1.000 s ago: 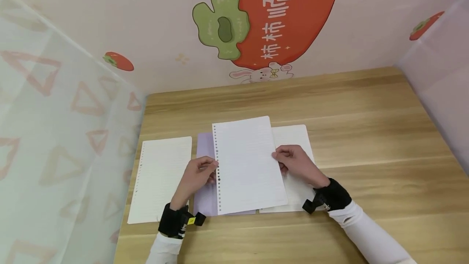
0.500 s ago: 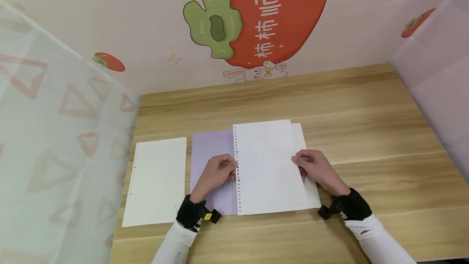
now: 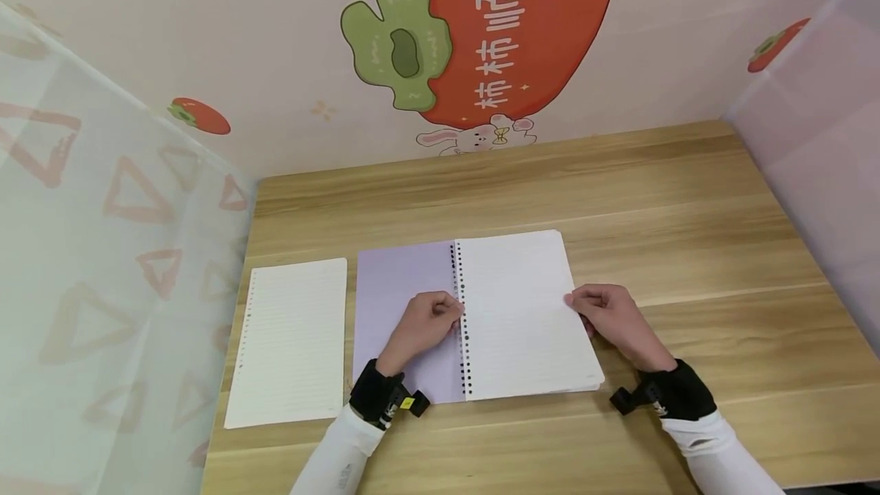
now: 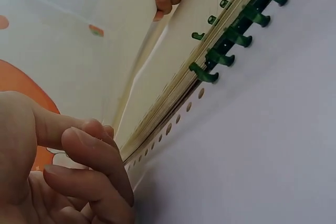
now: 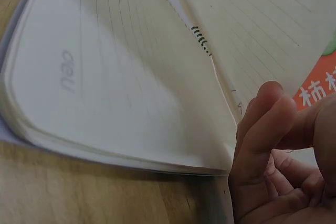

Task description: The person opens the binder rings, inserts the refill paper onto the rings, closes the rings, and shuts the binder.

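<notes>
A white, lined loose-leaf sheet (image 3: pixel 522 312) with a row of punched holes is held over the open binder notebook. My left hand (image 3: pixel 426 323) pinches its holed edge, beside the binder's spine. With thumb and fingers my right hand (image 3: pixel 612 319) pinches the opposite edge. The notebook's purple cover (image 3: pixel 399 273) lies opened out to the left. In the left wrist view, green binder rings (image 4: pixel 231 45) stand with their prongs apart at the spine. Below the raised sheet, the right wrist view shows the notebook's page stack (image 5: pixel 105 87), its top page printed "deli".
Another lined, punched sheet (image 3: pixel 292 334) lies on the wooden table (image 3: pixel 722 250), left of the notebook. A wall with a persimmon print (image 3: pixel 536 37) stands behind the table, and a patterned side panel (image 3: pixel 103 250) borders it at left.
Both hands have carried the sheet rightward and lowered it, bringing its holed edge from over the purple cover to the spine. It now covers the notebook's right-hand pages in the head view.
</notes>
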`<action>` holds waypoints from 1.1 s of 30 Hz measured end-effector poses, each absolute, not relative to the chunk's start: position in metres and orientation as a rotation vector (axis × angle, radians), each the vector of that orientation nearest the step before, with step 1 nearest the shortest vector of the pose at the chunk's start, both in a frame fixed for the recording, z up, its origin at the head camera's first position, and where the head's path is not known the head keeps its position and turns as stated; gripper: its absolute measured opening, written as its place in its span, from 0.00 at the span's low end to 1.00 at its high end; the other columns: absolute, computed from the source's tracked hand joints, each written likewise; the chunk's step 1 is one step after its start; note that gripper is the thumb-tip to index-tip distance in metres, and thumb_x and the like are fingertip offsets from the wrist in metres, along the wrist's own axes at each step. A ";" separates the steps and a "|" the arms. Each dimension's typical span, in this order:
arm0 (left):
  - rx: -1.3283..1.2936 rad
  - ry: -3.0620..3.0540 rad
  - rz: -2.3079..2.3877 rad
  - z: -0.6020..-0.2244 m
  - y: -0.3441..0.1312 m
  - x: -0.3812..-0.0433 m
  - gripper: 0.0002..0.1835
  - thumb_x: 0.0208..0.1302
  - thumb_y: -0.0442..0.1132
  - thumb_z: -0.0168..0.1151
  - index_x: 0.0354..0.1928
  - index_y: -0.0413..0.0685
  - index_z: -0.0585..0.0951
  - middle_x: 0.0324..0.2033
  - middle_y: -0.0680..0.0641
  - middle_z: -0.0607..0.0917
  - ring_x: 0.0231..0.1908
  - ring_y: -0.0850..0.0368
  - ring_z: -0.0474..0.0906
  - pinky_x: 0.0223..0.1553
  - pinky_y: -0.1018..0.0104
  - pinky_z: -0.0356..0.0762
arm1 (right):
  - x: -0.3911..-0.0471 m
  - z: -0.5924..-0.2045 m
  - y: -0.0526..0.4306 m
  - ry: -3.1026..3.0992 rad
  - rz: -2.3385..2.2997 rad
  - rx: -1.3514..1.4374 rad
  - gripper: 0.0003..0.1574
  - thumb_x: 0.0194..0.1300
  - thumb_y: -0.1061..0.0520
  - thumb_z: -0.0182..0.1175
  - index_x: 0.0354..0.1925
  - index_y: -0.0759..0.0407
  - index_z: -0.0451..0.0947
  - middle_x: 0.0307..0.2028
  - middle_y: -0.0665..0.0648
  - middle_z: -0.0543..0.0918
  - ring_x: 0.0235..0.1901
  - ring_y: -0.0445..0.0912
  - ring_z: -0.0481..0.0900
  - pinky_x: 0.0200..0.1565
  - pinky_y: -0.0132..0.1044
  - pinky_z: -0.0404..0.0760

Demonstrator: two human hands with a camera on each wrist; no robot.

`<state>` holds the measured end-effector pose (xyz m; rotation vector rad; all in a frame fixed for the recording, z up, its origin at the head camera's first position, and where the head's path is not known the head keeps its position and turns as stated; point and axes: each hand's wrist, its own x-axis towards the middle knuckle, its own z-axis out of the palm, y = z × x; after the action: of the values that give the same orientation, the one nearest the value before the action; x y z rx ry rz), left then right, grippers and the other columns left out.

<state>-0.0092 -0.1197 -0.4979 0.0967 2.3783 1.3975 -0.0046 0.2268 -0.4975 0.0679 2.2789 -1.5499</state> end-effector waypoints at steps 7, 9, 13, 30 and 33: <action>0.154 2.414 1.362 -0.496 -0.114 -0.010 0.13 0.74 0.47 0.60 0.43 0.47 0.88 0.31 0.53 0.87 0.33 0.60 0.81 0.38 0.61 0.77 | -0.007 -0.494 0.231 2.240 -1.596 0.051 0.26 0.74 0.45 0.60 0.48 0.68 0.84 0.21 0.55 0.75 0.20 0.44 0.69 0.21 0.35 0.66; 0.183 2.475 1.331 -0.494 -0.112 -0.010 0.12 0.74 0.48 0.60 0.43 0.49 0.87 0.31 0.54 0.87 0.33 0.60 0.79 0.39 0.61 0.77 | -0.007 -0.493 0.232 2.229 -1.602 0.054 0.26 0.75 0.46 0.59 0.49 0.69 0.83 0.21 0.54 0.74 0.19 0.43 0.67 0.20 0.35 0.65; 0.252 2.682 1.255 -0.489 -0.109 -0.013 0.09 0.73 0.47 0.61 0.44 0.51 0.84 0.31 0.55 0.83 0.31 0.59 0.76 0.36 0.61 0.74 | -0.008 -0.491 0.234 2.215 -1.601 0.060 0.26 0.75 0.46 0.59 0.50 0.70 0.82 0.20 0.53 0.71 0.18 0.41 0.65 0.20 0.35 0.64; 0.611 2.901 0.703 -0.490 -0.100 -0.021 0.34 0.78 0.59 0.46 0.77 0.50 0.69 0.78 0.46 0.64 0.72 0.37 0.57 0.66 0.34 0.56 | -0.007 -0.495 0.233 2.216 -1.594 0.115 0.28 0.74 0.44 0.59 0.49 0.69 0.83 0.21 0.54 0.76 0.21 0.45 0.70 0.23 0.33 0.69; 0.601 2.892 0.685 -0.490 -0.099 -0.022 0.33 0.78 0.59 0.46 0.77 0.50 0.70 0.78 0.46 0.64 0.72 0.37 0.58 0.66 0.34 0.56 | -0.007 -0.495 0.233 2.215 -1.596 0.128 0.28 0.74 0.43 0.60 0.49 0.69 0.83 0.21 0.54 0.76 0.21 0.45 0.71 0.24 0.33 0.69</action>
<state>-0.0219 -0.0986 -0.4903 0.6009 2.8925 0.6848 -0.0074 0.2333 -0.4951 0.1280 2.2149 -1.5956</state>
